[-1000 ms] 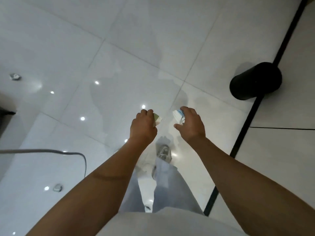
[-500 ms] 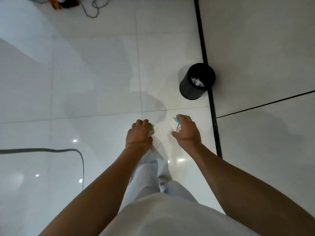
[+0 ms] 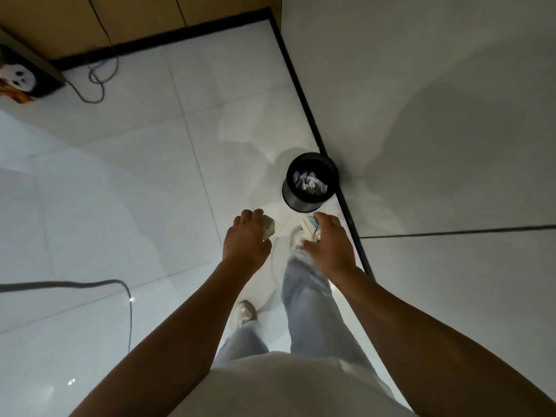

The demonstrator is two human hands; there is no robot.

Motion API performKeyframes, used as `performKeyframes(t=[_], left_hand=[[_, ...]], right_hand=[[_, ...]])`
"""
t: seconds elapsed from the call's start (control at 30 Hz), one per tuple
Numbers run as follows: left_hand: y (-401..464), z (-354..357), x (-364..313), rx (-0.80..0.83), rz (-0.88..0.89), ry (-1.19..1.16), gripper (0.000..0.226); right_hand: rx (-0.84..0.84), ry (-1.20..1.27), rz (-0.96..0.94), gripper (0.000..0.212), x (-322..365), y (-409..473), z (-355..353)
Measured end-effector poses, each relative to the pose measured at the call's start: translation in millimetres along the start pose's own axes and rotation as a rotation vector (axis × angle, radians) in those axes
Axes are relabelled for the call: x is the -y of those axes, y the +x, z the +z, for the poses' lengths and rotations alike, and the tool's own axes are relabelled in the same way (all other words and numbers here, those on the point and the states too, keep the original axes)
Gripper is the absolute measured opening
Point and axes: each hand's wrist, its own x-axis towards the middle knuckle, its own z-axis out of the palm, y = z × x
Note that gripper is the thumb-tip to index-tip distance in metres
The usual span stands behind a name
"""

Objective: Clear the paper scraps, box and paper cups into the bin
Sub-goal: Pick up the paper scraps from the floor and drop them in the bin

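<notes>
A round black bin (image 3: 289, 191) stands on the white tiled floor by the wall, with crumpled white paper scraps (image 3: 310, 183) inside it. My left hand (image 3: 246, 240) grips a pale green and white paper cup (image 3: 268, 230), a short way below and left of the bin. My right hand (image 3: 328, 242) holds a white and blue paper item (image 3: 311, 225), just below the bin; I cannot tell whether it is a cup or a scrap. Both hands are held out in front of my body at about the same height.
A white wall (image 3: 436, 100) with a black skirting strip (image 3: 301, 94) runs along the right. A grey cable (image 3: 126, 290) lies on the floor at the left. Another cable (image 3: 96, 76) coils near a dark box (image 3: 27, 82) at the far left corner. My legs and shoes (image 3: 245, 311) are below.
The view has swung and I have walked closer to the bin, which now sits just beyond my hands. Both hands keep hold of their paper items.
</notes>
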Motion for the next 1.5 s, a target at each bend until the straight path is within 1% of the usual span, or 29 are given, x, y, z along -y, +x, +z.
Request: performKeyframes(t=[0.13, 0.27, 0.33, 0.53, 0.63, 0.7, 0.77, 0.87, 1.0, 1.07, 1.13, 1.2, 1.3, 1.43, 1.5], left_hand=[[66.9, 4.2, -40.9, -0.008, -0.027, -0.011, 0.053], [124.2, 16.5, -73.5, -0.005, -0.01, -0.021, 0.055], [151.1, 25.5, -81.4, -0.003, -0.015, -0.034, 0.058], [214.7, 61.1, -67.8, 0.008, -0.075, -0.022, 0.055], [234.0, 78.1, -53.7, 0.036, -0.075, 0.008, 0.055], [244.6, 88.5, -47.6, 0.044, -0.074, 0.03, 0.054], [253.3, 96.4, -48.3, 0.049, -0.074, 0.034, 0.054], [269.7, 107.5, -59.1, 0.059, -0.056, 0.028, 0.055], [304.2, 123.4, -84.0, 0.095, 0.016, 0.057, 0.06], [321.8, 130.5, -93.6, 0.171, 0.047, 0.139, 0.07], [331.7, 135.2, -99.8, 0.262, 0.035, 0.238, 0.076], [332.8, 133.2, -104.2, 0.325, 0.025, 0.289, 0.068], [318.1, 110.1, -109.3, 0.327, 0.087, 0.308, 0.053], [287.4, 59.5, -121.4, 0.284, 0.236, 0.28, 0.048], [279.5, 26.5, -133.2, 0.252, 0.323, 0.303, 0.047]], right_hand=[[0.025, 0.011, 0.003, 0.065, -21.0, 69.3, -32.7], [-0.034, 0.001, -0.017, 0.066, -41.4, 126.9, -50.0], [-0.035, -0.009, -0.017, 0.067, -49.1, 157.7, -52.0], [-0.012, 0.008, -0.016, 0.069, -77.9, 240.9, -24.5], [0.072, 0.008, -0.004, 0.076, -92.5, 275.4, -3.6], [0.138, 0.017, 0.051, 0.079, -103.1, 290.9, 8.5], [0.158, 0.04, 0.118, 0.076, -113.4, 297.1, 15.4], [0.137, 0.076, 0.169, 0.068, -125.8, 294.9, 16.5], [0.135, 0.105, 0.222, 0.063, -140.8, 278.5, 9.7], [0.126, 0.122, 0.264, 0.062, -146.9, 272.1, 7.3], [0.116, 0.138, 0.288, 0.061, -149.0, 266.4, 5.5], [0.11, 0.152, 0.303, 0.06, -146.8, 260.9, 1.0], [0.085, 0.168, 0.324, 0.059, -132.3, 249.6, -12.6], [0.035, 0.279, 0.36, 0.057, -93.1, 227.8, -44.7], [0.021, 0.29, 0.341, 0.054, -68.0, 218.4, -67.0]])
